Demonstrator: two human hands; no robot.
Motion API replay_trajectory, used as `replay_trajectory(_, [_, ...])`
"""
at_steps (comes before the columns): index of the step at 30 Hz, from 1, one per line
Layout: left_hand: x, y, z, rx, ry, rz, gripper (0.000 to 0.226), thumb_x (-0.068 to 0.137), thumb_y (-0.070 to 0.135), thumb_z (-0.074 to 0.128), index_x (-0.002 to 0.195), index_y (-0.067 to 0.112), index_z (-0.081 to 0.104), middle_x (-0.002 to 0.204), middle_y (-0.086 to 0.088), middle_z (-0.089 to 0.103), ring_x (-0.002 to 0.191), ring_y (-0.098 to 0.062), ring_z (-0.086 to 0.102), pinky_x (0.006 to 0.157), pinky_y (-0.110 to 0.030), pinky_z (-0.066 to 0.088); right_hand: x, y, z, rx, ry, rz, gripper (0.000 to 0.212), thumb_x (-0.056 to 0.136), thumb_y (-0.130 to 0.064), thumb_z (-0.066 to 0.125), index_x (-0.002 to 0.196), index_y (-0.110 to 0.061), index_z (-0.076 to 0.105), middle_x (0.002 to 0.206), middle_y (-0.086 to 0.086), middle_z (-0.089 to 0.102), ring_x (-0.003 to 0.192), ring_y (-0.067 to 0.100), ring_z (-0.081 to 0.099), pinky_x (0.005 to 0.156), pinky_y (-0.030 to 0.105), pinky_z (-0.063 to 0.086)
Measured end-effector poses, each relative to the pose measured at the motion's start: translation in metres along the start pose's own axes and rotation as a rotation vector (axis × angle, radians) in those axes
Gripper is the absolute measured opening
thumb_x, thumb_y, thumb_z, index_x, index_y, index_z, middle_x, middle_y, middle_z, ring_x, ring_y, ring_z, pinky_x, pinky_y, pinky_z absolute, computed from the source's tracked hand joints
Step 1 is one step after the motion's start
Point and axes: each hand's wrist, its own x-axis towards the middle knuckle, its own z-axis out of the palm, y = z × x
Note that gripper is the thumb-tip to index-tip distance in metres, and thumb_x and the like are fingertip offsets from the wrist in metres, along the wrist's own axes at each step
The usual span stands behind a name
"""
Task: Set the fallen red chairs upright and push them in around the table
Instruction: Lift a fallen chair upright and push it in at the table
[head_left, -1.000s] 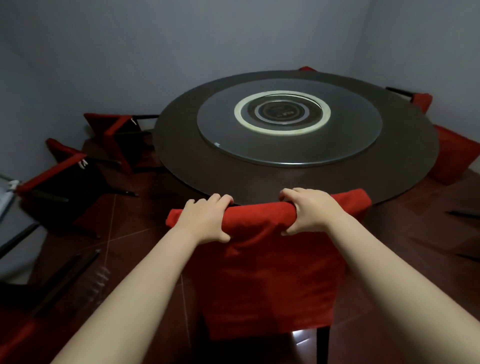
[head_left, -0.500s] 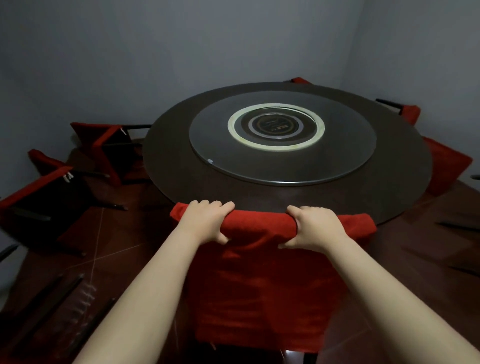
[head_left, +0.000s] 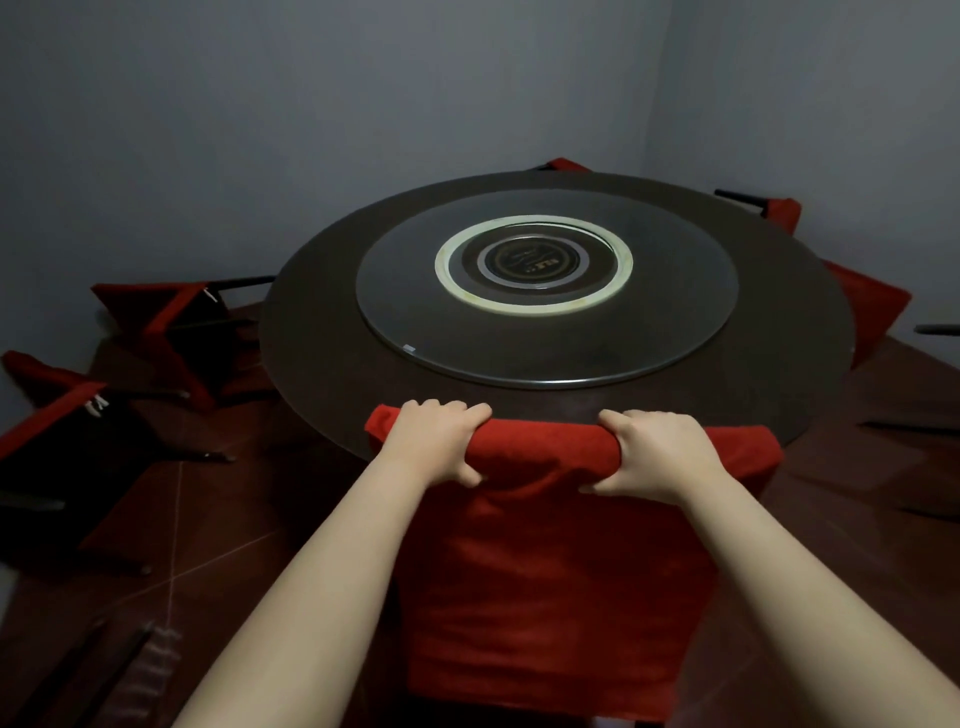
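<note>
A red-covered chair (head_left: 550, 597) stands upright in front of me, its back top against the near edge of the round dark table (head_left: 322, 332). My left hand (head_left: 434, 441) grips the top of the chair back on the left. My right hand (head_left: 654, 454) grips the same top edge on the right. Two fallen red chairs lie on the floor at the left, one nearer the table (head_left: 171, 322), one closer to me (head_left: 57, 431). More red chairs show behind the table at the right (head_left: 867, 306) and far right (head_left: 782, 210).
A glass turntable (head_left: 545, 332) sits on the table's middle. Grey walls close in behind and to the right. Dark chair legs (head_left: 104, 675) lie across the brown tiled floor at the lower left, and thin legs (head_left: 935, 329) stick in from the right edge.
Both hands have kept their grip while the upright chair slid forward; its back top now overlaps the table's near edge. The view has moved closer to the table.
</note>
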Motion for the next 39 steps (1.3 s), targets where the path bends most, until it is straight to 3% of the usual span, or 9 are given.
replay_trajectory(5, [-0.004,-0.037,0.015,-0.038,-0.038,-0.025,0.072,0.069,0.059,0.071,0.126,0.028,0.042,0.117,0.001,0.059,0.107,-0.028,0.058,0.084,-0.038,0.041,0.025,-0.034,-0.001,-0.021,-0.030,-0.038,0.080,0.057,-0.085,0.059,0.115,-0.031,0.052,0.104,-0.005,0.064,0.099,0.021,0.064,0.074,0.031,0.045])
replay_trajectory(15, [0.032,-0.053,0.017,-0.088,-0.023,-0.004,0.070,0.066,0.062,0.071,0.122,0.029,0.045,0.113,0.002,0.061,0.105,-0.029,0.058,0.081,-0.040,0.039,0.068,-0.024,-0.007,-0.024,-0.144,0.022,0.077,0.050,-0.088,0.059,0.103,-0.032,0.053,0.105,-0.006,0.066,0.101,0.019,0.063,0.078,0.033,0.047])
replay_trajectory(21, [0.045,-0.059,0.018,-0.099,-0.018,0.004,0.070,0.066,0.066,0.069,0.122,0.030,0.045,0.111,0.003,0.063,0.104,-0.028,0.059,0.076,-0.038,0.034,0.092,-0.021,-0.021,0.002,-0.288,0.010,0.089,0.048,-0.084,0.066,0.118,-0.030,0.059,0.113,-0.003,0.068,0.106,0.021,0.063,0.084,0.032,0.049])
replay_trajectory(26, [0.064,-0.065,0.015,-0.135,-0.038,-0.019,0.071,0.064,0.069,0.070,0.119,0.030,0.047,0.111,0.002,0.064,0.105,-0.028,0.059,0.078,-0.038,0.036,0.118,-0.016,-0.030,0.099,-0.388,0.031,0.095,0.049,-0.078,0.073,0.130,-0.035,0.052,0.120,-0.002,0.066,0.112,0.023,0.061,0.090,0.033,0.049])
replay_trajectory(30, [0.073,-0.070,0.017,-0.149,-0.031,-0.006,0.070,0.063,0.071,0.069,0.116,0.031,0.048,0.110,0.004,0.064,0.104,-0.027,0.060,0.075,-0.038,0.034,0.125,-0.012,-0.025,0.027,-0.343,0.022,0.095,0.049,-0.083,0.068,0.128,-0.032,0.052,0.115,-0.001,0.068,0.107,0.024,0.063,0.087,0.033,0.049])
replay_trajectory(39, [0.067,-0.065,0.019,-0.137,-0.016,-0.029,0.071,0.061,0.073,0.069,0.117,0.034,0.048,0.110,0.008,0.064,0.103,-0.025,0.060,0.079,-0.038,0.041,0.115,-0.008,-0.018,0.042,-0.252,-0.030,0.076,0.052,-0.082,0.066,0.108,-0.032,0.056,0.103,-0.002,0.070,0.098,0.023,0.065,0.076,0.031,0.045])
